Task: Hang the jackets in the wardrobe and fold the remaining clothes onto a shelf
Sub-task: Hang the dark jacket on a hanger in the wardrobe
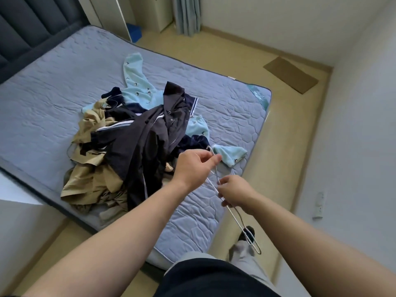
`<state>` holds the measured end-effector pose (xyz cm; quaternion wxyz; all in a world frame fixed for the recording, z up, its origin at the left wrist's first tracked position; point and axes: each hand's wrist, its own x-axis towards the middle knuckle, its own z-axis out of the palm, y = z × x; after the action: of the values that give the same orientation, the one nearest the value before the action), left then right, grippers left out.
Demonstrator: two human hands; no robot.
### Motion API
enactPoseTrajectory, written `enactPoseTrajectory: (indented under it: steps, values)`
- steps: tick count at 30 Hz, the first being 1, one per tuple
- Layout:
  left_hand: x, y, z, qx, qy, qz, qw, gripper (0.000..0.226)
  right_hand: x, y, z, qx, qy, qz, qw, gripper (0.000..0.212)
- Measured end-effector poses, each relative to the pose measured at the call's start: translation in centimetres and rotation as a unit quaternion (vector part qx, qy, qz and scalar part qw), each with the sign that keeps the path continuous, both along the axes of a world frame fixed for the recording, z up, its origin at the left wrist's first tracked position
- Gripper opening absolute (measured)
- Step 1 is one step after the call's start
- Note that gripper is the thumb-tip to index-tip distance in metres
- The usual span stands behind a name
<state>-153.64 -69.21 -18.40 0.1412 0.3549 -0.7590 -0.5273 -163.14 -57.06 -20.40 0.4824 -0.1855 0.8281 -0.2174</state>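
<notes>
No words, numbers or brand names can be read anywhere. A teal label (260, 95) is sewn on the far right corner of the mattress (64, 86); it carries pale print, too blurred to make out. A small white tag (231, 78) sits on the mattress edge just to the left of that corner label, and nothing on it is legible.
</notes>
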Motion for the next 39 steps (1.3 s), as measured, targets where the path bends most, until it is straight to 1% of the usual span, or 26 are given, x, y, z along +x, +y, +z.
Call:
enactPoseTrajectory:
  steps: [3, 5, 7, 9, 10, 11, 13, 15, 17, 19, 20, 23, 26, 28, 31, 34, 36, 39]
  values:
    - [-4.2, -0.3, -0.9, -0.016, -0.022, -0.001, 1.0, 0.026, -4.1, -1.5, -1.4, -0.019, -0.034, 0.01, 0.999, 0.021]
    - [-6.5, -0.6, -1.2, 0.009, -0.024, -0.005, 1.0, 0.021, -6.9, -2.6, -2.2, -0.028, -0.04, 0.032, 0.998, 0.017]
    - [-8.4, -0.7, -1.3, 0.043, -0.022, 0.016, 0.999, 0.027, -9.8, -3.6, -2.8, -0.034, -0.029, 0.06, 0.997, 0.017]
    - [-9.9, -0.9, -1.6, 0.047, -0.021, 0.092, 0.994, 0.037, -12.5, -4.6, -3.1, -0.04, 0.006, 0.106, 0.994, 0.017]
    - [-10.6, -1.3, -2.0, 0.045, -0.025, 0.144, 0.988, 0.038, -13.8, -5.2, -3.3, -0.039, 0.02, 0.127, 0.991, 0.016]
    - [-11.0, -1.9, -2.5, 0.04, -0.039, 0.19, 0.98, 0.036, -14.9, -5.9, -3.5, -0.037, 0.031, 0.141, 0.989, 0.02]
    - [-11.5, -3.4, -3.7, 0.036, -0.11, 0.236, 0.965, 0.03, -16.5, -7.3, -3.9, -0.025, 0.047, 0.163, 0.985, 0.031]
    - [-11.2, -5.1, -5.5, 0.068, -0.21, 0.219, 0.95, 0.021, -17.5, -8.8, -4.4, -0.008, 0.05, 0.188, 0.981, 0.027]
    - [-10.9, -6.8, -7.5, 0.091, -0.301, 0.175, 0.933, 0.018, -18.0, -10.3, -5.2, 0.003, 0.035, 0.211, 0.977, 0.019]
    - [-10.7, -8.5, -9.7, 0.086, -0.364, 0.136, 0.917, 0.016, -18.2, -11.6, -6.2, 0.009, 0.016, 0.217, 0.976, 0.016]
    - [-10.8, -9.6, -10.9, 0.08, -0.384, 0.126, 0.911, 0.018, -18.3, -12.2, -6.8, 0.013, 0.005, 0.205, 0.979, 0.016]
    - [-11.3, -13.1, -15.5, 0.075, -0.404, 0.119, 0.904, 0.022, -18.7, -14.0, -8.7, 0.03, -0.02, 0.158, 0.987, 0.013]
    - [-12.6, -17.1, -20.7, 0.057, -0.43, 0.086, 0.897, 0.028, -19.6, -15.9, -11.6, 0.078, -0.045, 0.127, 0.988, 0.014]
    - [-13.4, -19.8, -24.1, 0.045, -0.453, 0.063, 0.888, 0.038, -20.1, -16.8, -13.8, 0.079, -0.059, 0.097, 0.99, 0.022]
    - [-14.1, -23.1, -29.0, 0.048, -0.472, 0.04, 0.879, 0.044, -20.5, -18.8, -16.6, 0.073, -0.059, 0.095, 0.991, 0.042]
    - [-14.2, -24.9, -32.7, 0.077, -0.514, 0.007, 0.855, 0.053, -20.4, -21.1, -18.8, 0.061, -0.054, 0.083, 0.993, 0.053]
    - [-14.0, -25.7, -34.7, 0.084, -0.543, -0.035, 0.835, 0.055, -20.3, -22.6, -20.3, 0.058, -0.054, 0.07, 0.994, 0.054]
    - [-13.7, -26.0, -37.2, 0.046, -0.575, -0.048, 0.815, 0.058, -20.0, -24.2, -21.9, 0.059, -0.051, 0.053, 0.995, 0.052]
